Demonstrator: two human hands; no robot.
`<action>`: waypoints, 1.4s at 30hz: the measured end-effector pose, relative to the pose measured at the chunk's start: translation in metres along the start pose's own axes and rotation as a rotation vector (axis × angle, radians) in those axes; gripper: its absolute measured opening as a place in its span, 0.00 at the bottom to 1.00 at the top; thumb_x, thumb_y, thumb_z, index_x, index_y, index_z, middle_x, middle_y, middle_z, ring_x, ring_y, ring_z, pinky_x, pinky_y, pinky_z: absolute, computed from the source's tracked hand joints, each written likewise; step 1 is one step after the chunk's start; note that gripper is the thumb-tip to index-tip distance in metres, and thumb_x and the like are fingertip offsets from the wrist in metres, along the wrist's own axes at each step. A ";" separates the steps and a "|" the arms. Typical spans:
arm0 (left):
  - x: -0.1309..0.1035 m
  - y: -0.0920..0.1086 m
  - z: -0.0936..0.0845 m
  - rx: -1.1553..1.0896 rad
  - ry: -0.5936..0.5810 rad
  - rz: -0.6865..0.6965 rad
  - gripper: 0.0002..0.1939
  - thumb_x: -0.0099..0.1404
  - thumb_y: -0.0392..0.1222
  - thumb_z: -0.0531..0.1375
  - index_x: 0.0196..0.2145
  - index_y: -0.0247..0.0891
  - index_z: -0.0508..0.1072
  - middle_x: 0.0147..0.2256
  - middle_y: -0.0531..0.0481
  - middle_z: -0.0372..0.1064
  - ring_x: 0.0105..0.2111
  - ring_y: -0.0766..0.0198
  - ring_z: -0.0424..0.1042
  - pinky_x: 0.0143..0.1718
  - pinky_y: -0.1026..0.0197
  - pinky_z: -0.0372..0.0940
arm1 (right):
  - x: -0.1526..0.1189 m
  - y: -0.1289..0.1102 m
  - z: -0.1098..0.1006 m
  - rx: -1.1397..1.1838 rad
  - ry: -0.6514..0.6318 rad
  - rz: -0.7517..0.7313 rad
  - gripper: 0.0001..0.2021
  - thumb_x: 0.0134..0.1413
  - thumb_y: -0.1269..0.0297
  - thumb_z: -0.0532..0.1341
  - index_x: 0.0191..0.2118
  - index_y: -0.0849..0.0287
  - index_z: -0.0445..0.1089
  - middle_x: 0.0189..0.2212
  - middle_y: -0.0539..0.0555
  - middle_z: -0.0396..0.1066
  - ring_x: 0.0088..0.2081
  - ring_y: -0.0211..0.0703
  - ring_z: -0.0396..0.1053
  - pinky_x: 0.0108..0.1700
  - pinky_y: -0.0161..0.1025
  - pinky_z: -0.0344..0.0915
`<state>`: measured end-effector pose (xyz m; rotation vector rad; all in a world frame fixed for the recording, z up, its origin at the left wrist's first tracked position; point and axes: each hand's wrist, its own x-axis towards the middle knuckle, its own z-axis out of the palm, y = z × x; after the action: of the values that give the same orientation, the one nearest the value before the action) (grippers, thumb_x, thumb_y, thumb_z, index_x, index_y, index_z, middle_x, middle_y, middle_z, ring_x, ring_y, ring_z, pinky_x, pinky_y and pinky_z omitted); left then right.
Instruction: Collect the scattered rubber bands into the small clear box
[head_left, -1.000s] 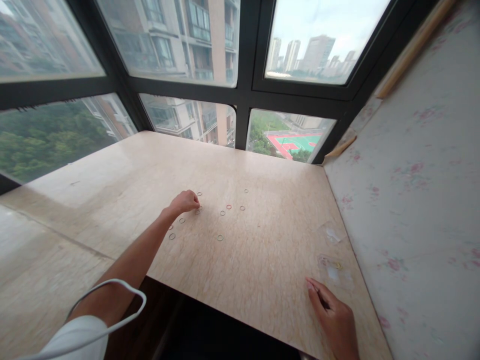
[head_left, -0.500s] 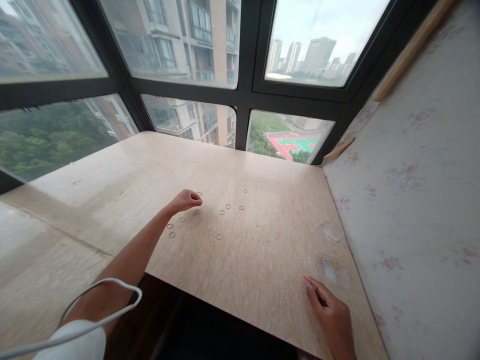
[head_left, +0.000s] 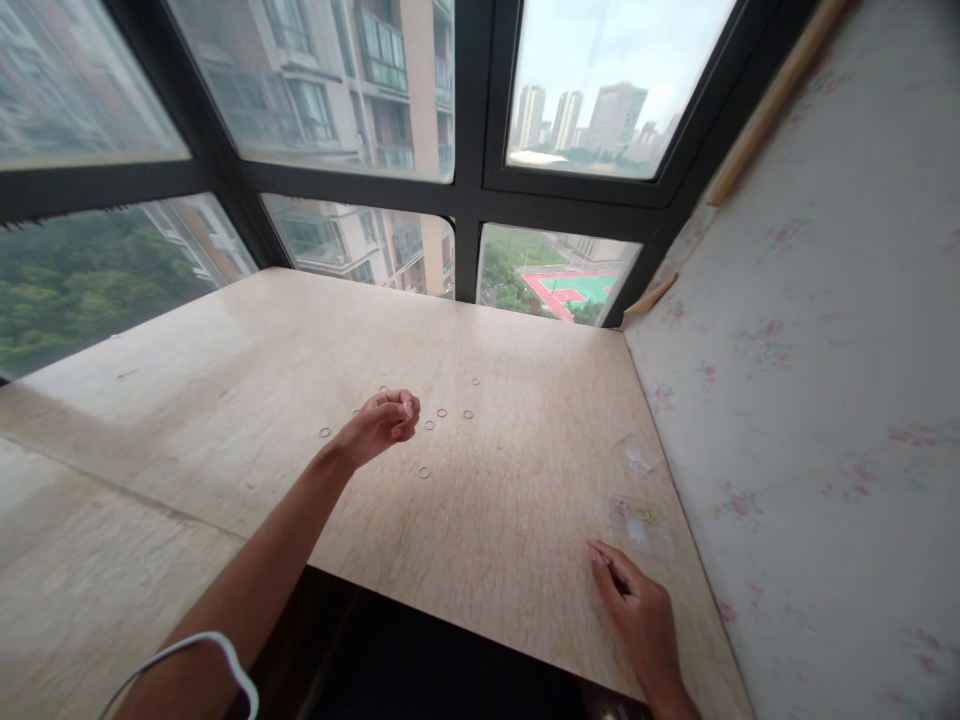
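Observation:
My left hand (head_left: pixel 384 422) hovers over the tabletop with its fingers curled and the thumb against them. Anything held in them is too small or hidden to name. Around it lie thin rings: a red ring (head_left: pixel 442 413), a greyish ring (head_left: pixel 430 425) and another thin ring (head_left: pixel 468 414) to its right, a greenish ring (head_left: pixel 425 472) nearer me, and a dark ring (head_left: pixel 325 432) to its left. The hand and forearm cover part of this area. Near the front right edge, my right hand (head_left: pixel 637 610) is closed in a pinch, its contents unclear.
Beside the flowered wall (head_left: pixel 750 400) lie a clear plastic packet (head_left: pixel 636 458) and a clear packet with something yellow (head_left: pixel 641 525). Dark window frames (head_left: pixel 469 200) border the far side of the marbled tabletop (head_left: pixel 510 560). A white cable (head_left: pixel 217 640) loops by my left forearm.
My left hand has come nearer me and turned, its forearm now over where several rings were visible. The right hand keeps its pinch. The whole view has shifted slightly.

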<state>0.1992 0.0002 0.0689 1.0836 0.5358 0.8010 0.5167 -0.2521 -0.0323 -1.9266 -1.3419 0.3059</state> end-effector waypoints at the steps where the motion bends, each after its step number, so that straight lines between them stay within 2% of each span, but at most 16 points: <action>1: 0.001 0.000 0.009 -0.022 -0.002 -0.003 0.10 0.49 0.38 0.63 0.23 0.36 0.63 0.21 0.57 0.57 0.16 0.76 0.51 0.18 0.67 0.46 | 0.000 0.000 0.000 0.006 -0.001 0.000 0.22 0.57 0.48 0.54 0.39 0.59 0.78 0.38 0.58 0.78 0.38 0.51 0.77 0.40 0.41 0.74; 6: 0.006 -0.006 0.045 -0.016 0.020 -0.077 0.13 0.47 0.42 0.62 0.23 0.37 0.59 0.22 0.57 0.57 0.16 0.76 0.50 0.18 0.66 0.46 | 0.000 -0.002 -0.001 0.035 -0.016 0.015 0.20 0.58 0.50 0.54 0.40 0.59 0.77 0.39 0.58 0.78 0.39 0.51 0.76 0.41 0.42 0.73; 15: 0.020 -0.036 0.090 -0.050 -0.116 -0.150 0.12 0.53 0.43 0.64 0.27 0.35 0.64 0.23 0.56 0.61 0.16 0.77 0.53 0.19 0.67 0.41 | 0.001 -0.004 -0.002 0.072 -0.016 0.035 0.18 0.59 0.53 0.54 0.41 0.57 0.77 0.38 0.57 0.78 0.39 0.49 0.76 0.41 0.42 0.73; 22: 0.035 -0.069 0.152 -0.016 -0.140 -0.185 0.11 0.58 0.44 0.62 0.28 0.36 0.64 0.19 0.59 0.55 0.15 0.76 0.53 0.18 0.67 0.41 | 0.003 -0.014 -0.005 0.098 0.010 0.037 0.16 0.59 0.57 0.54 0.40 0.57 0.77 0.35 0.56 0.79 0.35 0.46 0.76 0.38 0.39 0.72; 27: 0.045 -0.098 0.200 0.238 -0.221 -0.175 0.11 0.58 0.47 0.60 0.28 0.36 0.66 0.21 0.57 0.59 0.16 0.75 0.54 0.18 0.68 0.47 | 0.005 -0.018 -0.007 0.116 0.008 0.056 0.16 0.60 0.57 0.53 0.40 0.57 0.76 0.32 0.54 0.78 0.30 0.43 0.75 0.34 0.36 0.69; 31: 0.056 -0.123 0.229 0.667 -0.320 -0.002 0.07 0.58 0.42 0.58 0.28 0.37 0.71 0.24 0.52 0.66 0.22 0.70 0.61 0.23 0.65 0.54 | 0.005 -0.018 -0.007 0.095 0.006 0.065 0.15 0.60 0.59 0.53 0.39 0.58 0.76 0.25 0.52 0.76 0.25 0.42 0.73 0.30 0.34 0.66; 34: 0.068 -0.140 0.243 0.976 -0.333 0.143 0.05 0.57 0.38 0.57 0.27 0.37 0.72 0.26 0.49 0.70 0.25 0.66 0.64 0.27 0.62 0.57 | 0.006 -0.018 -0.007 0.081 0.019 0.052 0.14 0.59 0.61 0.53 0.38 0.58 0.76 0.26 0.52 0.77 0.26 0.43 0.73 0.29 0.34 0.65; 36: 0.077 -0.149 0.249 1.104 -0.315 0.187 0.05 0.57 0.38 0.57 0.28 0.37 0.73 0.27 0.48 0.71 0.26 0.64 0.66 0.29 0.61 0.58 | 0.006 -0.018 -0.007 0.096 0.026 0.053 0.13 0.59 0.62 0.54 0.37 0.58 0.76 0.28 0.53 0.77 0.27 0.44 0.74 0.30 0.35 0.66; 42: 0.097 -0.164 0.258 1.223 -0.301 0.174 0.08 0.60 0.40 0.57 0.30 0.37 0.75 0.27 0.46 0.71 0.27 0.62 0.67 0.30 0.60 0.58 | 0.007 -0.020 -0.008 0.177 0.021 0.091 0.12 0.58 0.64 0.55 0.39 0.57 0.76 0.32 0.54 0.78 0.32 0.46 0.76 0.35 0.37 0.68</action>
<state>0.4969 -0.1078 0.0175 2.3550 0.6840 0.3830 0.5105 -0.2463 -0.0114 -1.8401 -1.1744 0.4336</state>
